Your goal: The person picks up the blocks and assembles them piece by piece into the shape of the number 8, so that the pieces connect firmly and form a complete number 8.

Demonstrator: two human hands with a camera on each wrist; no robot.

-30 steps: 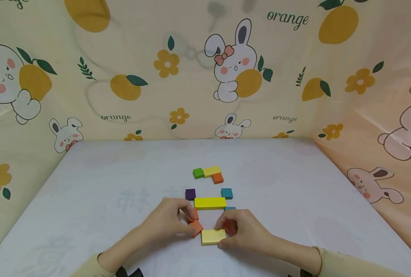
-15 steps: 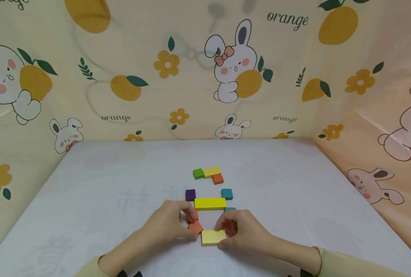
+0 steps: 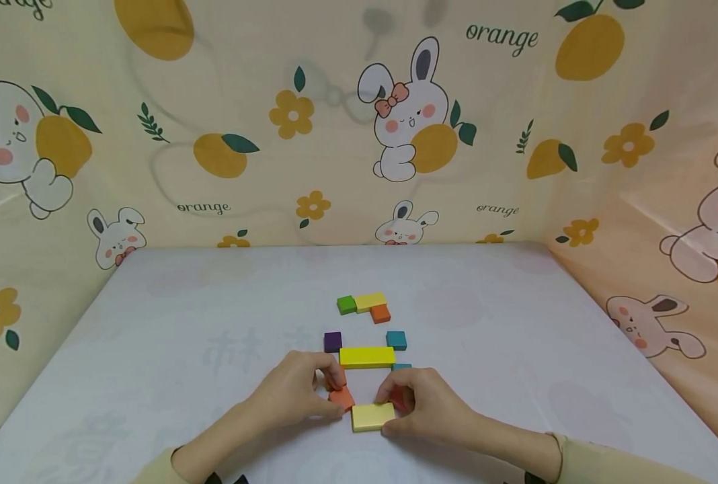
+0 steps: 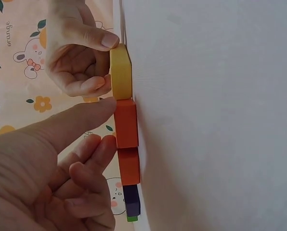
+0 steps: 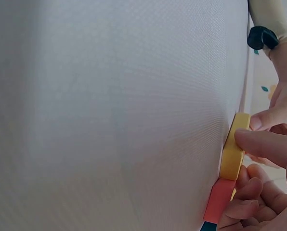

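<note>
In the head view, my left hand [image 3: 295,386] pinches an orange block [image 3: 342,398] between thumb and fingers. A second orange block [image 4: 129,166] lines up behind it in the left wrist view, partly covered by fingers in the head view. My right hand [image 3: 434,407] holds the right end of a pale yellow block [image 3: 370,418], thumb on the near side and index finger on the far side. This block lies flat, its left end close to the held orange block. A red block [image 5: 219,199] adjoins it under the curled right fingers.
Beyond the hands lies a long yellow block [image 3: 367,357], with a purple block [image 3: 332,342] and teal block [image 3: 396,340] at its far corners. Another teal block [image 3: 402,367] peeks out near the right hand. Farther back, green [image 3: 346,304], yellow [image 3: 370,302] and orange [image 3: 380,313] blocks touch.
My left thumb has slid slightly toward the near side of the orange block, which has turned a little. The right hand stays in place on the pale yellow block.
</note>
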